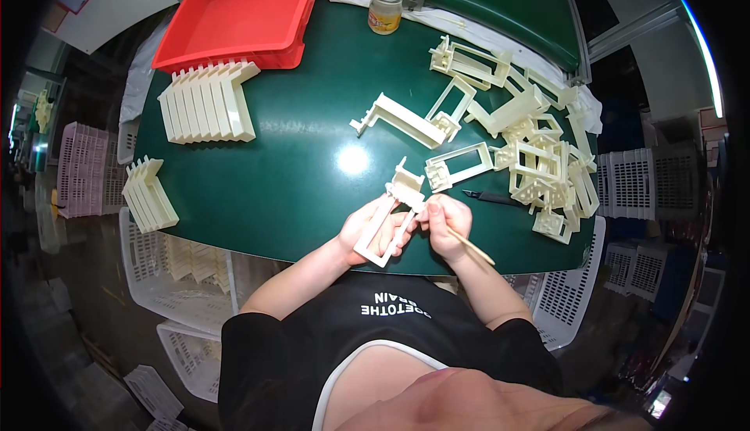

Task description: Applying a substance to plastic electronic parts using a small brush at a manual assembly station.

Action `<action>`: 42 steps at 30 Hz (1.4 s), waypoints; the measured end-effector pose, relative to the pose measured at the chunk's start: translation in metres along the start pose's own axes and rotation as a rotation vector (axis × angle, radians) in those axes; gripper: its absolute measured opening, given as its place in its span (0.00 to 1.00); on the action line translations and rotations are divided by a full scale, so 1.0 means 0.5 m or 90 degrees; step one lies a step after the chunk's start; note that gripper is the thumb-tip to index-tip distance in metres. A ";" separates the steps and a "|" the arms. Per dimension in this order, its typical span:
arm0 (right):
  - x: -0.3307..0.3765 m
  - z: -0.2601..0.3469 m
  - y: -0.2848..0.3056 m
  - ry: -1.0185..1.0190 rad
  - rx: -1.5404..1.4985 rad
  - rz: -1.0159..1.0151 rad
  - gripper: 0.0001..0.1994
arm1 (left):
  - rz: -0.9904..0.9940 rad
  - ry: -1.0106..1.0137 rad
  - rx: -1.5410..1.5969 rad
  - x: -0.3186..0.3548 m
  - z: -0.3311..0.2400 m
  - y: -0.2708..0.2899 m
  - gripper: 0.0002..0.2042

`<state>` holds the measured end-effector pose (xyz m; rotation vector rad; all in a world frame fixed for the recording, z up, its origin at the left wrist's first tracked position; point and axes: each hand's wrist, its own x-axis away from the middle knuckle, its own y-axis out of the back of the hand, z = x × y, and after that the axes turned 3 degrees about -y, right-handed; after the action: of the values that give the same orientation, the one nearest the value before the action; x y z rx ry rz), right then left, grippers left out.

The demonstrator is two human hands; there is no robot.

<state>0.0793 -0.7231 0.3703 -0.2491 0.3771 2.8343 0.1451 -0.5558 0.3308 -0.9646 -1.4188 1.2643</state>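
My left hand [366,224] holds a cream plastic frame [378,232], a long rectangular part with an open middle and a bracketed end pointing away from me. Pinched in my right hand [449,226] is a thin wooden stick [473,246], its rear end slanting out toward the lower right. The hand's fingertips are close to the frame's right side; the stick's front tip is hidden there. Just beyond my right hand lie a dark craft knife [498,198] and another cream frame [459,167].
Loose cream frames [539,157] are heaped at the right. Neat rows of cream parts [207,107] stand at the left, near a red tray [234,13]. A glass jar [386,5] stands at the back. White baskets [176,294] sit below the green table's edge.
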 end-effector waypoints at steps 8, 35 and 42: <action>-0.005 0.000 0.003 0.195 0.054 0.022 0.11 | 0.020 -0.005 0.050 0.005 0.010 0.001 0.22; 0.018 0.029 0.024 0.109 0.010 0.067 0.12 | 0.025 -0.085 -0.113 0.007 0.035 0.008 0.27; 0.037 0.031 0.010 -0.031 -0.069 0.061 0.13 | 0.019 -0.101 -0.114 0.006 0.034 0.010 0.27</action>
<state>0.0581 -0.7187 0.3826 -0.1887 0.2326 2.9531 0.1275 -0.5558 0.3264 -1.0265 -1.6694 1.2756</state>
